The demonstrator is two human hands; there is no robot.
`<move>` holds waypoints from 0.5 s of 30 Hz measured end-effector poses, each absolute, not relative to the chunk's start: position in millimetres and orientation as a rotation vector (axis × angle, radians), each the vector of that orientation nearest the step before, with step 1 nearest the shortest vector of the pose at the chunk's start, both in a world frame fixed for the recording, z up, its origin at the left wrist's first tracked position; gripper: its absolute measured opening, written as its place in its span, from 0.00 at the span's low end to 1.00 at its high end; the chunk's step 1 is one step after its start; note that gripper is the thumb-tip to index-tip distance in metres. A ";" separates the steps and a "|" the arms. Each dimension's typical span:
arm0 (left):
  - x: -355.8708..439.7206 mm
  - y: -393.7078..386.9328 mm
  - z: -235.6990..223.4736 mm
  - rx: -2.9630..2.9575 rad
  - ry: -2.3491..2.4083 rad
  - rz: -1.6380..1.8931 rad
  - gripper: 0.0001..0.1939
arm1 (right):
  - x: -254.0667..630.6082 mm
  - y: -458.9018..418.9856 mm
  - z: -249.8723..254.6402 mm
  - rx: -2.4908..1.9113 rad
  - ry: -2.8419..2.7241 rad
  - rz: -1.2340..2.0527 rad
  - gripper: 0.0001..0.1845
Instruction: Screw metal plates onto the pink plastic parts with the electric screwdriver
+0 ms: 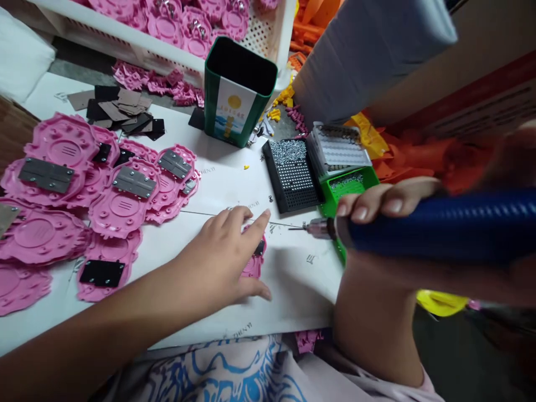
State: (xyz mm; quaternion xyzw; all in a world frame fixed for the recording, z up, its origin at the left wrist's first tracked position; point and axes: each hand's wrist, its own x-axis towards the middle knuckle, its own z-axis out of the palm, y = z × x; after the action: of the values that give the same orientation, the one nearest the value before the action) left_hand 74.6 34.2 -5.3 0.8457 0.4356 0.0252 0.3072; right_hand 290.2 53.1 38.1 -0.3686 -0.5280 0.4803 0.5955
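My left hand [221, 257] lies over a pink plastic cover [252, 269] on the white tabletop, its thumb and fingers around the part. The hand hides most of this cover; a bit of black plate [260, 247] shows at its right side. On the right, my right hand [389, 204] is closed around a blue electric screwdriver [444, 226], held roughly level. Its thin bit [297, 228] points left towards the cover and is apart from it. Behind the screwdriver tip are a black perforated screw tray [299, 181] and a green bin [345, 187] with small screws.
Pink covers with screwed-on plates [134, 184] are piled at left, near loose dark plates [121, 111]. A tall green tin [238, 92] stands at the back, before a white crate [272, 42] of pink parts. Orange parts [422, 162] lie at right.
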 end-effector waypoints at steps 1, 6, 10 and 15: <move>77.2 31.9 -6.6 2.285 1.215 0.083 0.55 | 293.0 63.2 38.0 -0.727 -1.279 1.013 0.23; 88.7 23.9 -11.1 2.435 1.322 0.039 0.52 | 285.0 108.1 25.6 -0.797 -0.978 0.606 0.19; 88.9 23.6 -13.3 2.438 1.320 0.014 0.47 | 275.3 119.4 14.7 -0.926 -0.864 0.614 0.17; 84.3 20.2 -18.6 2.457 1.242 0.189 0.36 | 272.4 118.9 8.4 -0.887 -0.865 0.616 0.10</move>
State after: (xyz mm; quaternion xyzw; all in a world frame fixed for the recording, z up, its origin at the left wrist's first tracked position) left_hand 84.3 20.2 -18.6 0.8741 0.4420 0.0674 0.1898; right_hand 272.4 118.9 8.4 -0.4091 -0.3987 0.2840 0.7701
